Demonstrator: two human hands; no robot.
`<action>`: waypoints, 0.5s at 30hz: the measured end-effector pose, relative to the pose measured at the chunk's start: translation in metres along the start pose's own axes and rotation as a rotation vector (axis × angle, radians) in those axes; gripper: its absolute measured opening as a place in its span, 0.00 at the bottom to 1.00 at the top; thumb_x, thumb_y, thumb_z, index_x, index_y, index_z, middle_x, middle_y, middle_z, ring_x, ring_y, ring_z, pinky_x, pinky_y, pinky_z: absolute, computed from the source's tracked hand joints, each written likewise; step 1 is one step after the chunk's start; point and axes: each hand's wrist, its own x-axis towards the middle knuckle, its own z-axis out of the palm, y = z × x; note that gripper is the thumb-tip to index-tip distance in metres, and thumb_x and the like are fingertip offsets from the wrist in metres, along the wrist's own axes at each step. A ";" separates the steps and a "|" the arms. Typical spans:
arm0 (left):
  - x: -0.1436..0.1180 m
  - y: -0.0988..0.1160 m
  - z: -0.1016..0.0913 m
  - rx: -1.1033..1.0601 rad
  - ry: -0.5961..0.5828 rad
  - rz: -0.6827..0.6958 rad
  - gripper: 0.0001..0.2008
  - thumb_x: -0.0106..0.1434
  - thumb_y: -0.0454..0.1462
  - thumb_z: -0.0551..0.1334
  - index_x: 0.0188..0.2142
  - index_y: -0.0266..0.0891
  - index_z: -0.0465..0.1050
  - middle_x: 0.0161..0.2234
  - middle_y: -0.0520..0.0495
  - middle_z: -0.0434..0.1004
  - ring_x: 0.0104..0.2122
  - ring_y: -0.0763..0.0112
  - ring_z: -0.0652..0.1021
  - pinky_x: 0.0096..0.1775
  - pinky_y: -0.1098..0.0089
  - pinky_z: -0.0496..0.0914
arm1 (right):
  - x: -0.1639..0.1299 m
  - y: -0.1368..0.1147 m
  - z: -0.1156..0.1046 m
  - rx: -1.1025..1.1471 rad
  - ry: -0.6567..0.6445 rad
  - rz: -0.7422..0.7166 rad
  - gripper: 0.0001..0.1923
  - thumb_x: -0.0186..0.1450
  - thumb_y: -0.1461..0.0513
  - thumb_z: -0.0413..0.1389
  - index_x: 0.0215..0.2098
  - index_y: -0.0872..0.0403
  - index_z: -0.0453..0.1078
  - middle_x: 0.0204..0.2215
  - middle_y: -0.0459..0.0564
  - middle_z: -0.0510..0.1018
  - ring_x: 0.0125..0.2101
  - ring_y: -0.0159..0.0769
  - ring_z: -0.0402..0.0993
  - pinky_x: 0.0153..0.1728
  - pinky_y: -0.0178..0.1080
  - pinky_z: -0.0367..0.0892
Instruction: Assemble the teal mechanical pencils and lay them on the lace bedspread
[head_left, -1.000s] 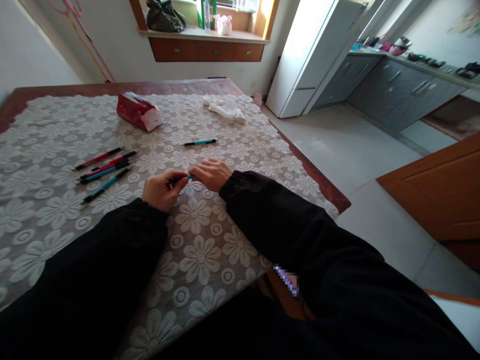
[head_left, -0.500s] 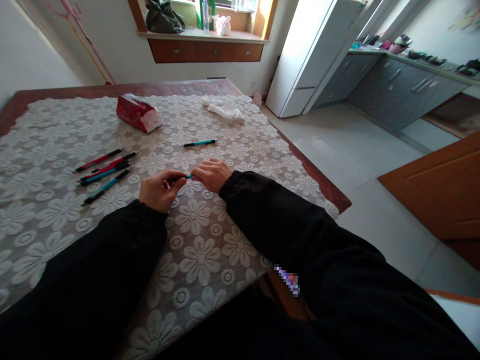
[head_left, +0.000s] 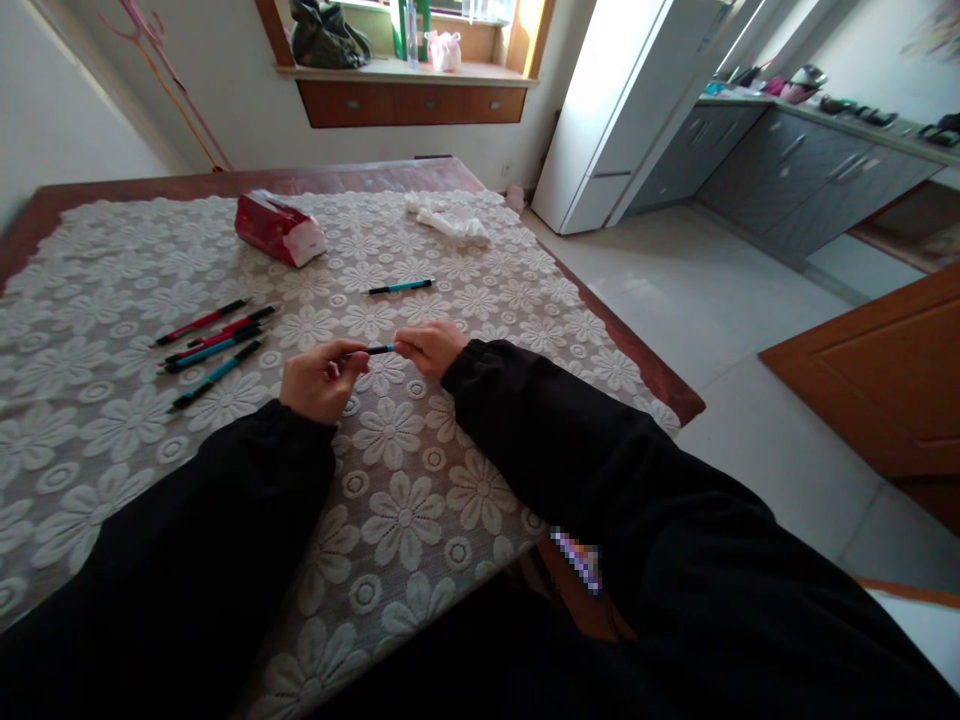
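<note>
Hands are meeting over the lace tablecloth [head_left: 405, 520]: the left hand [head_left: 321, 380] and right hand [head_left: 429, 347] are each pinching an end of a teal pen [head_left: 379, 349], apparently just above the cloth. Four more pens [head_left: 214, 340] are lying to the left, one lone pen [head_left: 400, 287] beyond, a red tissue pack [head_left: 276, 228] farther off.

Both arms wear long black sleeves with gathered cuffs; hands are bare.
</note>
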 end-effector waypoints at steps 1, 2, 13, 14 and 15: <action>0.000 0.001 0.000 0.001 0.002 -0.002 0.15 0.60 0.47 0.60 0.37 0.40 0.78 0.25 0.50 0.80 0.20 0.74 0.71 0.24 0.73 0.64 | 0.000 0.001 0.001 0.015 -0.017 0.023 0.18 0.74 0.55 0.45 0.35 0.53 0.71 0.27 0.46 0.73 0.29 0.33 0.65 0.32 0.38 0.52; 0.000 0.003 0.000 -0.001 0.004 -0.006 0.15 0.60 0.47 0.60 0.37 0.39 0.78 0.26 0.50 0.80 0.20 0.74 0.71 0.24 0.73 0.63 | -0.001 0.002 0.001 0.024 -0.017 0.024 0.18 0.74 0.55 0.44 0.35 0.53 0.71 0.26 0.46 0.73 0.29 0.34 0.65 0.32 0.38 0.52; 0.001 -0.002 -0.001 0.051 -0.172 -0.051 0.27 0.68 0.49 0.48 0.22 0.40 0.75 0.17 0.50 0.70 0.18 0.72 0.70 0.24 0.70 0.60 | 0.002 0.000 -0.002 -0.166 0.167 -0.200 0.21 0.76 0.53 0.38 0.41 0.52 0.69 0.36 0.50 0.73 0.40 0.38 0.63 0.43 0.42 0.51; 0.001 -0.003 -0.001 0.051 -0.186 -0.041 0.27 0.68 0.49 0.48 0.23 0.40 0.75 0.17 0.50 0.70 0.19 0.72 0.70 0.25 0.70 0.60 | 0.001 -0.001 -0.002 -0.160 0.167 -0.192 0.20 0.76 0.54 0.38 0.42 0.52 0.69 0.37 0.50 0.74 0.40 0.37 0.63 0.42 0.42 0.51; 0.001 -0.004 -0.001 0.059 -0.192 -0.017 0.26 0.68 0.49 0.48 0.23 0.40 0.75 0.18 0.50 0.70 0.19 0.71 0.70 0.25 0.70 0.60 | 0.001 -0.001 -0.002 -0.146 0.158 -0.182 0.20 0.76 0.54 0.38 0.42 0.52 0.69 0.37 0.50 0.74 0.39 0.37 0.64 0.42 0.42 0.51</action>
